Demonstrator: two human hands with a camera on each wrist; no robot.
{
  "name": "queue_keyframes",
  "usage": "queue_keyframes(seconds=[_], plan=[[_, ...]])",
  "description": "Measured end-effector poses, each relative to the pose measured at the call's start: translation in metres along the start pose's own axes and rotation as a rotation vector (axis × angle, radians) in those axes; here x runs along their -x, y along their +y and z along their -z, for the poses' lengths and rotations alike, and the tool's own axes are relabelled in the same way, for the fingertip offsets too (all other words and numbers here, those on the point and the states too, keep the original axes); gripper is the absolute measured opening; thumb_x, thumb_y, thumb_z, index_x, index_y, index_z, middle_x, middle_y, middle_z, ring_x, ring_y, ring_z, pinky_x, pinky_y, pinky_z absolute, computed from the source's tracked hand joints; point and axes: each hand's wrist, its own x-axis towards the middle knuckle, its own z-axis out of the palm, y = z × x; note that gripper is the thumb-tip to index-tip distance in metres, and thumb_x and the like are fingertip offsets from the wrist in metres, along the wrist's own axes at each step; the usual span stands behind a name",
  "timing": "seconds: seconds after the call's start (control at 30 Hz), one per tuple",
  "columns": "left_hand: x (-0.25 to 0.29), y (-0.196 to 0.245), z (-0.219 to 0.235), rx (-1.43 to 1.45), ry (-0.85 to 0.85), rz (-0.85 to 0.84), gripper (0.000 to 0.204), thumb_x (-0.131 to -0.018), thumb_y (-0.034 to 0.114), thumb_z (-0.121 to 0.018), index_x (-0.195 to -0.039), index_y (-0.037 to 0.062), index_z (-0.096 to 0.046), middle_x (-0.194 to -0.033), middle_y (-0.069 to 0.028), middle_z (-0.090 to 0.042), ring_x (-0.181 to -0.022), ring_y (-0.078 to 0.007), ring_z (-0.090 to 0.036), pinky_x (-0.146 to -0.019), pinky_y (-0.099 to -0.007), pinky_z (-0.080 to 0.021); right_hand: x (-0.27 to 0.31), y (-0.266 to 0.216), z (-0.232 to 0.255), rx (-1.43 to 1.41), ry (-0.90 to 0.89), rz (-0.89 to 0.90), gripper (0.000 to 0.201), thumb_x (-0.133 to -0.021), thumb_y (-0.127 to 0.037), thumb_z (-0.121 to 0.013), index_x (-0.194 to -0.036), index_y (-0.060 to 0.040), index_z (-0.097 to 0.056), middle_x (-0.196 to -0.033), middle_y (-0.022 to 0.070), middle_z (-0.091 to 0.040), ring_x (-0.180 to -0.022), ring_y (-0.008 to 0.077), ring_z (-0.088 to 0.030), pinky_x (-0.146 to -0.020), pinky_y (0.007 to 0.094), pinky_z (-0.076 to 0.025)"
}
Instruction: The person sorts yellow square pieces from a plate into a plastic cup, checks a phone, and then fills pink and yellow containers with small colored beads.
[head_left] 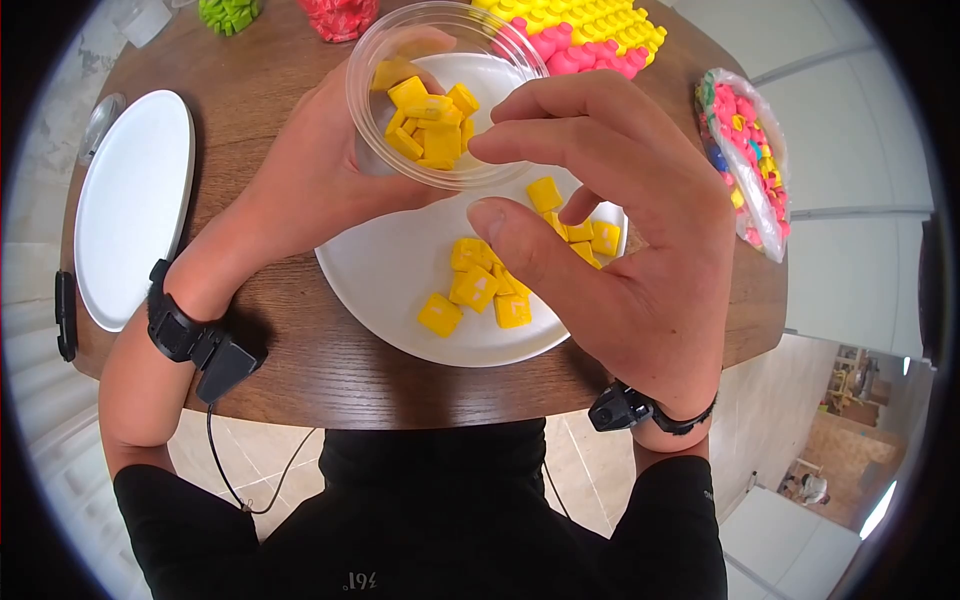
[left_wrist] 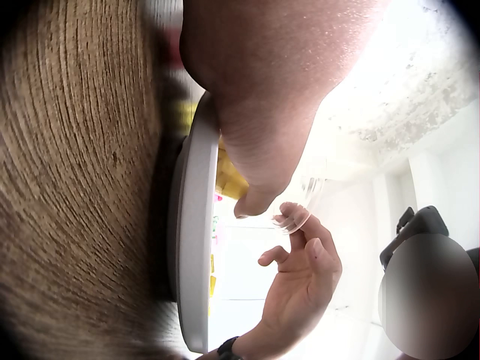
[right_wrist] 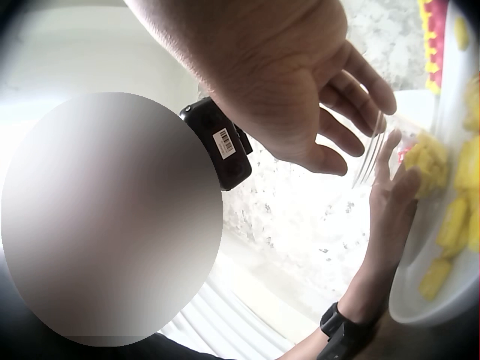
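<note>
In the head view my left hand (head_left: 315,150) grips a clear plastic cup (head_left: 500,40) by its side, tilted over a round white plate (head_left: 375,265). Small square yellow pieces (head_left: 440,130) are heaped inside the cup. More yellow pieces (head_left: 475,287), some with pale marks, lie on the plate below. Close to the cup's rim hovers my right hand (head_left: 650,210), its fingers loosely bent and the thumb apart from them. The right wrist view shows nothing between the right hand's fingertips (right_wrist: 384,103), which overlap the rim there.
An oval white plate (head_left: 135,210) lies at the left of the wooden table (head_left: 300,350). Along the back are a green pile (head_left: 228,14), a red bundle (head_left: 340,15) and yellow and pink knobbed pieces (head_left: 575,30). A clear bag of colourful pieces (head_left: 750,160) sits at the right edge.
</note>
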Motion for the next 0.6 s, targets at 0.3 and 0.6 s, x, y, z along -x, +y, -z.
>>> queue_keyframes(seconds=[0.3, 0.6], plan=[[0.0, 0.0006, -0.0002, -0.001, 0.002, 0.002, 0.09, -0.072, 0.012, -0.093, -0.151, 0.0106, -0.048, -0.14, -0.0102, -0.06, -0.13, -0.0252, -0.06, -0.111, -0.0383, -0.047, -0.0001, 0.0006, 0.0008, 0.02, -0.004, 0.014, 0.024, -0.08, -0.01, -0.081, -0.104, -0.0092, -0.081, -0.113, 0.0037, -0.073, -0.095, 0.0138, -0.069, -0.063, 0.0242, -0.051], [-0.0013, 0.006, -0.0016, -0.016, 0.017, 0.034, 0.091, -0.071, 0.005, -0.093, -0.15, 0.0137, -0.05, -0.129, -0.0043, -0.063, -0.119, -0.0171, -0.061, -0.106, -0.0338, -0.05, -0.0001, 0.0034, -0.0006, 0.017, 0.008, 0.038, 0.024, -0.08, -0.011, -0.082, -0.104, -0.009, -0.081, -0.112, 0.0036, -0.073, -0.094, 0.0137, -0.069, -0.062, 0.0239, -0.051]])
